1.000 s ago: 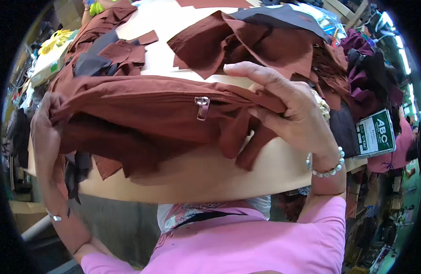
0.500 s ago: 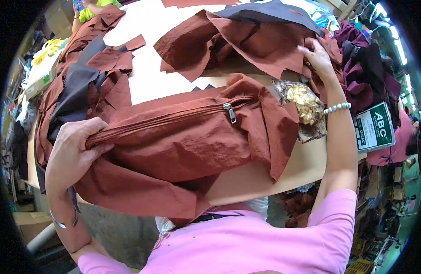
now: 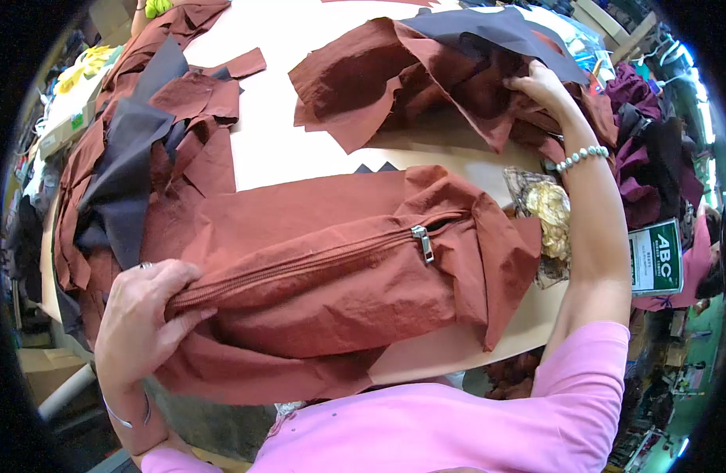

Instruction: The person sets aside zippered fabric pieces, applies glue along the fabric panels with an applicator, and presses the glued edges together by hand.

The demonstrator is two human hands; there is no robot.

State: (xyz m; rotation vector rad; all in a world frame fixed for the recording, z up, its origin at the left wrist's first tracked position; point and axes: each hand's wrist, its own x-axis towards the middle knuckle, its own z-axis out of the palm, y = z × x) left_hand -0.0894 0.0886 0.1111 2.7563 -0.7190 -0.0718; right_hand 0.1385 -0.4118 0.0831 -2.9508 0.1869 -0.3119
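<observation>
A rust-brown fabric piece with a zipper lies across the near side of the table. Its metal zipper pull sits toward the right end of the zipper. My left hand is closed on the left end of this piece, thumb below the zipper and fingers above. Farther off, at the upper right, my right hand has its fingers closed at a heap of rust-brown cloth with dark grey fabric on top. Its fingertips are bent against the cloth, partly hidden in the folds.
Rust-brown and dark grey cloth pieces are heaped along the left edge. A crumpled plastic bag with a gold-coloured item lies by my right forearm. At the right are maroon cloth and a green-and-white ABC package. Another person's arm shows at the top left.
The zippered piece and my left hand sit lower in view. My right hand has shifted slightly inward over the heap, and its fingers are more curled against the cloth.
</observation>
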